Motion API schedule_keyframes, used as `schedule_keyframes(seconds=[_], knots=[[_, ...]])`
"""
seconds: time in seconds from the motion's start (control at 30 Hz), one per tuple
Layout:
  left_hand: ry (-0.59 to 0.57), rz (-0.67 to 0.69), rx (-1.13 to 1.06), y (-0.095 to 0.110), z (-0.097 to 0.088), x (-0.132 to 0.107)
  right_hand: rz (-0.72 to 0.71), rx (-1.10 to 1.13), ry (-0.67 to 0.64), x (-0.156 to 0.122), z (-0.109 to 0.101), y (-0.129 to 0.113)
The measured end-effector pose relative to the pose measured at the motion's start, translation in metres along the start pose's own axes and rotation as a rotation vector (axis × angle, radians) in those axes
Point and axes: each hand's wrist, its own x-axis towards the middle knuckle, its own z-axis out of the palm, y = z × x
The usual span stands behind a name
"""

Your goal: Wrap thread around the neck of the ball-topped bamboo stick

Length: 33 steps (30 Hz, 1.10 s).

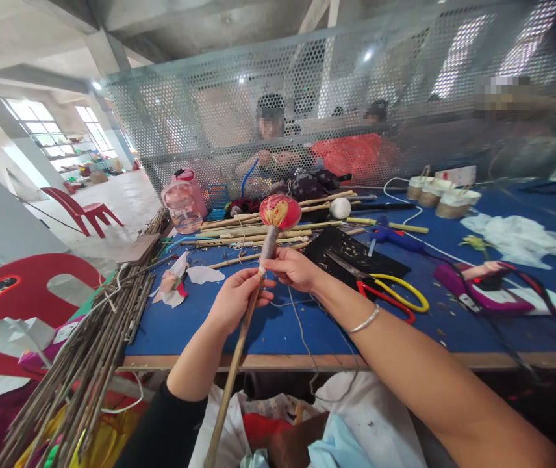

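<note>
My left hand is closed around a long thin bamboo stick that slants up from my lap over the blue table. The stick ends in a round red and yellow ball head. My right hand pinches the stick just below that head, where a wrapped grey section sits. A thin thread hangs down from my hands towards my lap. A silver bangle is on my right wrist.
Scissors with red and yellow handles lie right of my hands, beside a black sheet. Bamboo sticks, a white ball, a blue glue gun and small baskets lie further back. A bundle of sticks leans at left. People sit behind the mesh screen.
</note>
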Motion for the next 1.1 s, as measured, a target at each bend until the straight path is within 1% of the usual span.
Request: schedule_keyframes(seconds=[0.1, 0.17, 0.27, 0.37, 0.43, 0.5, 0.67, 0.8, 0.9, 0.97, 1.03, 1.1], knots=[[0.086, 0.072, 0.153, 0.003, 0.003, 0.004, -0.010, -0.046, 0.042, 0.002, 0.004, 0.003], [0.096, 0.118, 0.167, 0.006, 0.006, 0.008, -0.041, -0.068, 0.047, 0.002, 0.005, 0.000], [0.070, 0.141, 0.061, 0.012, 0.005, 0.013, -0.083, -0.111, 0.063, -0.001, 0.003, -0.007], [0.043, 0.146, -0.008, 0.018, 0.002, 0.018, -0.124, -0.140, 0.143, -0.005, 0.000, -0.014], [0.012, 0.142, -0.003, 0.022, 0.001, 0.019, -0.151, -0.147, 0.182, -0.006, -0.001, -0.016], [-0.019, 0.139, 0.016, 0.024, 0.001, 0.018, -0.167, -0.155, 0.193, -0.007, 0.000, -0.018], [-0.038, 0.164, 0.086, 0.025, 0.009, 0.016, -0.180, -0.159, 0.213, -0.009, 0.005, -0.022], [-0.050, 0.140, 0.181, 0.026, 0.011, 0.018, -0.161, -0.145, 0.212, -0.009, 0.006, -0.025], [-0.074, 0.138, 0.219, 0.025, 0.010, 0.021, -0.124, -0.095, 0.212, -0.008, 0.003, -0.024], [-0.094, 0.136, 0.227, 0.022, 0.010, 0.022, -0.101, -0.046, 0.166, -0.007, -0.001, -0.021], [-0.123, 0.090, 0.192, 0.019, 0.010, 0.024, -0.084, -0.006, 0.108, -0.006, -0.005, -0.018], [-0.161, 0.016, 0.141, 0.018, 0.010, 0.026, -0.072, 0.018, 0.088, -0.005, -0.007, -0.016]])
